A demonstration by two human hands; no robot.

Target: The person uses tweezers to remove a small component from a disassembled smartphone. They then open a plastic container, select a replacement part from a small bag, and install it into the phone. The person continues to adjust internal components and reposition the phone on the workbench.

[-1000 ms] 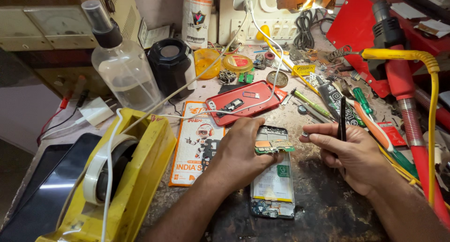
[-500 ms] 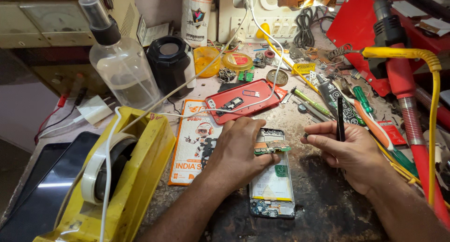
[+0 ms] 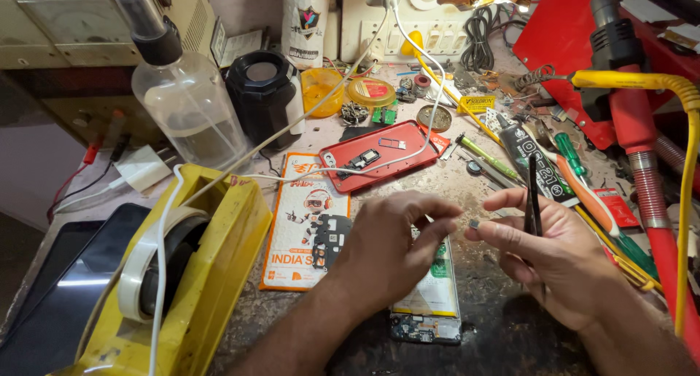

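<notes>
An opened phone (image 3: 432,303) lies on the worn bench with its white and green battery showing. My left hand (image 3: 390,252) hovers over its upper half, fingers loosely bent and stretched toward my right hand. My right hand (image 3: 558,259) holds black tweezers (image 3: 532,194) upright against the palm. Its thumb and forefinger pinch a tiny grey part (image 3: 474,223) just off my left fingertips. The phone's red back cover (image 3: 379,156) lies farther back, with a white cable across it.
A yellow tape dispenser (image 3: 208,274) stands at the front left beside a dark screen panel (image 3: 69,288). Behind are a spray bottle (image 3: 182,106), a black cup (image 3: 266,92) and an orange card (image 3: 295,237). Screwdrivers, small parts, a red hose (image 3: 642,165) and a yellow cable (image 3: 682,201) crowd the right.
Both hands have risen off the phone's upper end. My right hand now pinches a tiny part, and my left fingers have stretched toward it.
</notes>
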